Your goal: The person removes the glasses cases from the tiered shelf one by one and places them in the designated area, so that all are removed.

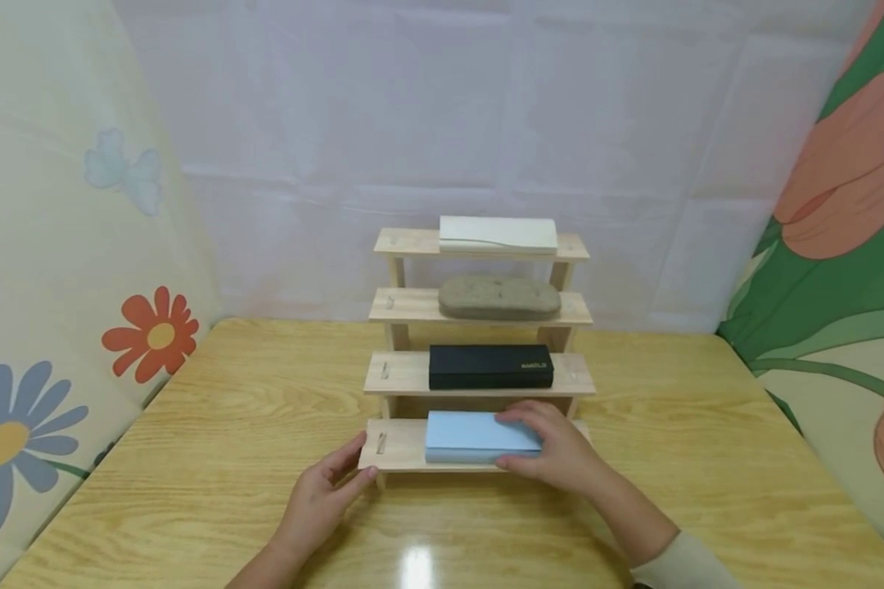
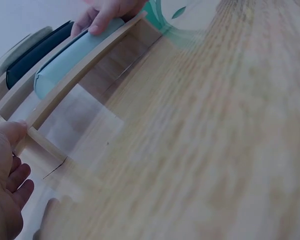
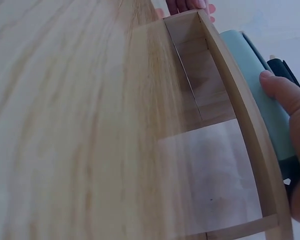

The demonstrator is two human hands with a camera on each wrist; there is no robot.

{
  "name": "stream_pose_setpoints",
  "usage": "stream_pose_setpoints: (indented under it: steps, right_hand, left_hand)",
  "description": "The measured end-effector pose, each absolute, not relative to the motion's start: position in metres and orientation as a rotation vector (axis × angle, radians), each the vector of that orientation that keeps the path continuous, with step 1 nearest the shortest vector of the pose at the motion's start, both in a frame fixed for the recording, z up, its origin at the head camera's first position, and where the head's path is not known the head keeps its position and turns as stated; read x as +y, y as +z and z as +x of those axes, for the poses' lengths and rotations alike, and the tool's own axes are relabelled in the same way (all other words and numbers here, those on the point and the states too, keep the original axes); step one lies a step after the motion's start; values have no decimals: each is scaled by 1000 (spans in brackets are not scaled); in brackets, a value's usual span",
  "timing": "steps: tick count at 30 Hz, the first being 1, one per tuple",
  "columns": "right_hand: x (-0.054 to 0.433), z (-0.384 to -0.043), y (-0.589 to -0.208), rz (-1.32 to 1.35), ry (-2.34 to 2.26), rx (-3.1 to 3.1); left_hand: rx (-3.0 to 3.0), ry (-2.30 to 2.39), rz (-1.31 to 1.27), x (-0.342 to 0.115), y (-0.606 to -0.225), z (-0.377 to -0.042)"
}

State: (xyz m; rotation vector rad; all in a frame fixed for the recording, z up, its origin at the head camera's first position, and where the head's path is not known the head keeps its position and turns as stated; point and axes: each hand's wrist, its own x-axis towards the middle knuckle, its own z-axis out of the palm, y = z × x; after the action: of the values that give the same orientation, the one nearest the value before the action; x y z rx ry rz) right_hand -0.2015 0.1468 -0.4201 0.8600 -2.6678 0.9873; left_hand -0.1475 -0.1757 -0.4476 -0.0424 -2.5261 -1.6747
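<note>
A small wooden step shelf (image 1: 403, 372) stands on the table. On its lowest step lies a light blue glasses case (image 1: 462, 432), lid closed. My right hand (image 1: 560, 451) grips the right end of this case, thumb on its front face and fingers over the top; the right wrist view shows the thumb along the case's side. My left hand (image 1: 322, 494) holds the left end of the lowest step, and in the left wrist view its thumb lies at the board's corner with the other fingers curled below.
Higher steps carry a black case (image 1: 490, 367), a grey-brown rounded case (image 1: 499, 297) and a white case (image 1: 498, 234) at the top. The wood-grain table (image 1: 265, 393) ends at a white cloth (image 1: 324, 147) behind. Flower-printed cloths (image 1: 37, 286) hang at both sides.
</note>
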Motion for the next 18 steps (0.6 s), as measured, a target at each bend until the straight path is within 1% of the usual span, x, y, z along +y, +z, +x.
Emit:
stream_pose_setpoints:
  steps: [18]
  right_hand:
    - [144,-201,-420,862,903,-2643]
  left_hand:
    - [-2514,-1683,-41,-176,-448,-147]
